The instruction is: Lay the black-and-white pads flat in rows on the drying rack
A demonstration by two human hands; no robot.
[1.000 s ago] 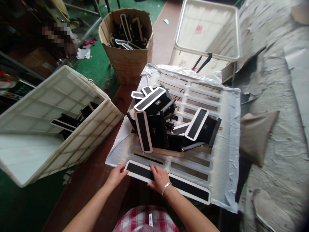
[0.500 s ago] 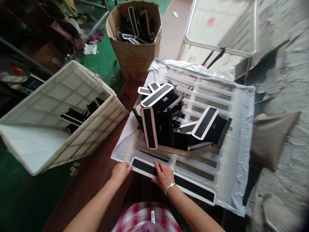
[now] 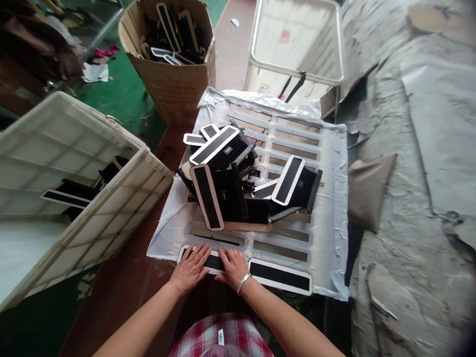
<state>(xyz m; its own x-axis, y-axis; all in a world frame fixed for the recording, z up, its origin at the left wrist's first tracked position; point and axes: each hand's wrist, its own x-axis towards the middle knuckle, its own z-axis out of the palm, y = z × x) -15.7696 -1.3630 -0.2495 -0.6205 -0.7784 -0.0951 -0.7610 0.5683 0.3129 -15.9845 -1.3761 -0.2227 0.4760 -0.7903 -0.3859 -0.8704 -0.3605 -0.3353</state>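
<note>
Left hand lies palm-down on a white-edged black strip, grip spread, fingers extended. Right hand presses the same strip farther right, grip spread too, thumb by the near edge; silver bracelet on that wrist. Strip lies along the near edge of the slotted, white-covered desk. Second strip sits just right of it, near end to end. Pile of black pieces farther back on the desk. White bin to the left, cardboard box behind, both holding similar pieces.
</note>
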